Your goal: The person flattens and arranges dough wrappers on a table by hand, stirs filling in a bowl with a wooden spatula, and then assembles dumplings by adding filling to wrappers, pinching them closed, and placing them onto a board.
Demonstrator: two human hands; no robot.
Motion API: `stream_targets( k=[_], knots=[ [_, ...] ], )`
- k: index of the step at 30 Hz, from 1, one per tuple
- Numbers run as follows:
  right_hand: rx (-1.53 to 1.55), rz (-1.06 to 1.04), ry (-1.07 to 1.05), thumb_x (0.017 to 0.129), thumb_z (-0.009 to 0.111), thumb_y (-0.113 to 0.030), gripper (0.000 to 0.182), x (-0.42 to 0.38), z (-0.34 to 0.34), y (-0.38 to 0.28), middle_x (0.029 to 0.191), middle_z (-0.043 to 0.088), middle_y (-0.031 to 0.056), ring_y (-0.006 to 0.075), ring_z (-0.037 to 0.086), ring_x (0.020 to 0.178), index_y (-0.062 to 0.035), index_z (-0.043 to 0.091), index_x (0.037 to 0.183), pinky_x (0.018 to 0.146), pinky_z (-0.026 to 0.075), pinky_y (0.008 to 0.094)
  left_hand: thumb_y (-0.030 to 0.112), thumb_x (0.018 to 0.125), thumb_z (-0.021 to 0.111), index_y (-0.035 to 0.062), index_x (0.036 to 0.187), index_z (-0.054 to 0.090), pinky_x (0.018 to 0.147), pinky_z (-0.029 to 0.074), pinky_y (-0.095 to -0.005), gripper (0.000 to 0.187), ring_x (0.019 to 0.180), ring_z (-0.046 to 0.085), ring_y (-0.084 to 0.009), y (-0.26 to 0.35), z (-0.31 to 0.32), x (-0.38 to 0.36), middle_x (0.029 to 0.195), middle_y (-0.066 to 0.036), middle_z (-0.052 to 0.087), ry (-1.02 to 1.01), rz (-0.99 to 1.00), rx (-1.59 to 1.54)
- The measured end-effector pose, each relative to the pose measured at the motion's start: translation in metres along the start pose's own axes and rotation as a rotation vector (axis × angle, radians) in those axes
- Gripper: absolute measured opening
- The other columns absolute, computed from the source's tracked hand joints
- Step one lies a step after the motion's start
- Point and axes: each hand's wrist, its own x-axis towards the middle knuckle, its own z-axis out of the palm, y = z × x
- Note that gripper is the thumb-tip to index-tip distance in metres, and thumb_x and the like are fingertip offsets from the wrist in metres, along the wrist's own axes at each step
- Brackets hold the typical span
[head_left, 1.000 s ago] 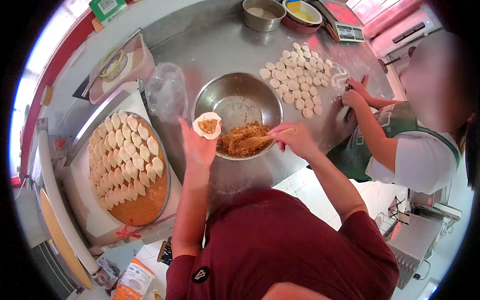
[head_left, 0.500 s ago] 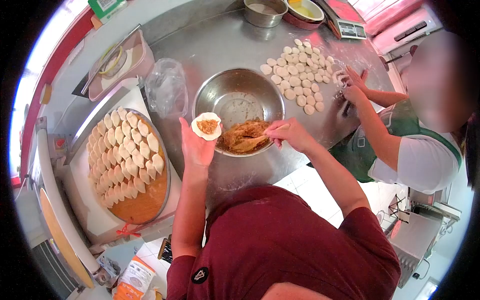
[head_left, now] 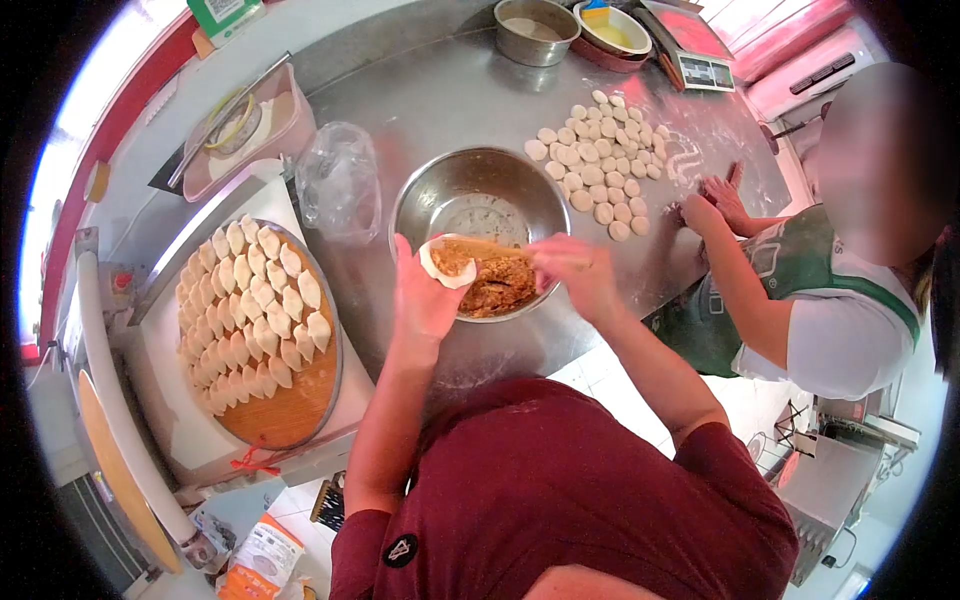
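My left hand [head_left: 425, 302] cups a round white dumpling wrapper [head_left: 455, 281] at the near left rim of the steel bowl [head_left: 428, 203]. Brownish minced filling sits on the wrapper. In my right hand [head_left: 583, 272] is a flat wooden spatula [head_left: 492, 248], gripped at its handle end. Its other end reaches across the bowl to the filling on the wrapper. More minced filling [head_left: 503, 292] lies in the near part of the bowl.
To the left, a round wooden board [head_left: 290, 405] carries rows of shaped dumplings. Dough discs [head_left: 600, 165] lie beyond the bowl at right. A co-worker's hands [head_left: 722, 203] are at a rolling pin [head_left: 736, 174]. A plastic bag [head_left: 340, 180], basins [head_left: 535, 45] and a scale [head_left: 700, 72] stand around.
The spatula has come up from the bowl's filling to the wrapper. My left hand has shifted slightly right and tilted the wrapper towards the bowl. The co-worker's hands have moved slightly.
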Motion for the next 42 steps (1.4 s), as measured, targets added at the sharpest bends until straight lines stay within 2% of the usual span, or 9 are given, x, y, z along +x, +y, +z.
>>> stream_targets(
  k=[1,4,13,16,19,22,26,34,42],
  knots=[
    [-0.289,-0.246,-0.066,0.080,0.060,-0.004,0.024,-0.004,0.006,0.001,0.076,0.060,0.0081,0.0204,0.059,0.072,0.0007,0.061,0.103,0.061,0.050,0.0298,0.061,0.090,0.031,0.0012,0.117,0.046,0.094,0.038,-0.0435,0.067,0.106,0.051,-0.0289,-0.002,0.002,0.001,0.112,-0.013,0.055,-0.027,-0.008,0.010],
    [-0.656,-0.538,-0.212,0.077,0.063,-0.007,0.030,-0.018,0.021,-0.006,0.084,0.058,0.0093,0.0249,0.058,0.079,-0.0054,0.060,0.107,0.066,0.050,0.0336,0.063,0.089,0.032,0.0028,0.113,0.048,0.091,0.039,-0.0417,0.066,0.104,0.051,-0.0276,-0.004,0.005,0.003,0.110,-0.012,0.056,-0.084,-0.020,0.031],
    [-0.719,-0.548,-0.209,0.075,0.065,-0.005,0.030,-0.020,0.019,-0.022,0.089,0.057,0.0107,0.0264,0.058,0.080,-0.0031,0.061,0.104,0.067,0.050,0.0360,0.062,0.089,0.034,0.0036,0.110,0.049,0.092,0.038,-0.0402,0.064,0.104,0.051,-0.0262,-0.009,0.009,0.005,0.108,-0.011,0.055,0.002,0.010,0.055],
    [-0.714,-0.451,-0.081,0.079,0.063,-0.014,0.029,-0.035,0.008,-0.031,0.088,0.058,0.0101,0.0251,0.058,0.086,-0.0034,0.061,0.105,0.070,0.050,0.0355,0.062,0.089,0.033,0.0006,0.112,0.046,0.093,0.039,-0.0413,0.067,0.107,0.050,-0.0278,-0.004,0.007,0.002,0.112,-0.014,0.054,0.068,0.082,0.035],
    [-1.135,-0.289,-0.531,0.080,0.062,-0.026,0.038,-0.030,0.003,-0.005,0.093,0.057,0.0090,0.0256,0.054,0.093,-0.0053,0.058,0.111,0.079,0.047,0.0346,0.060,0.090,0.033,-0.0001,0.113,0.046,0.094,0.039,-0.0416,0.066,0.107,0.050,-0.0273,0.000,-0.001,0.003,0.112,-0.014,0.053,0.050,0.081,0.010],
    [-1.133,-0.360,-0.464,0.076,0.066,-0.035,0.050,-0.037,0.006,-0.006,0.101,0.054,0.0084,0.0272,0.052,0.095,-0.0099,0.054,0.118,0.083,0.042,0.0349,0.059,0.091,0.033,0.0009,0.115,0.046,0.093,0.039,-0.0406,0.064,0.106,0.050,-0.0259,-0.004,0.012,-0.002,0.113,-0.013,0.053,0.025,0.027,0.046],
    [-0.938,-0.479,-0.215,0.071,0.065,-0.025,0.035,-0.023,0.015,-0.030,0.102,0.052,0.0071,0.0285,0.051,0.093,-0.0080,0.057,0.100,0.080,0.043,0.0378,0.057,0.092,0.030,0.0015,0.116,0.045,0.093,0.040,-0.0403,0.062,0.108,0.050,-0.0259,-0.015,0.030,-0.013,0.115,-0.013,0.053,-0.028,-0.048,0.097],
    [-0.742,-0.605,-0.099,0.070,0.062,-0.009,0.009,0.006,0.007,-0.016,0.080,0.052,0.0062,0.0257,0.053,0.076,-0.0061,0.058,0.078,0.061,0.046,0.0343,0.054,0.094,0.026,-0.0012,0.120,0.044,0.096,0.039,-0.0424,0.064,0.111,0.048,-0.0264,-0.040,0.039,-0.011,0.117,-0.014,0.051,-0.125,-0.097,0.234],
    [-0.705,-0.544,-0.166,0.071,0.059,-0.011,0.012,0.013,0.006,0.003,0.079,0.052,0.0083,0.0272,0.054,0.079,-0.0048,0.055,0.081,0.062,0.046,0.0352,0.052,0.095,0.022,-0.0104,0.122,0.041,0.099,0.038,-0.0427,0.070,0.112,0.048,-0.0265,-0.044,0.029,-0.005,0.118,-0.019,0.049,-0.163,-0.113,0.328]
  ],
)
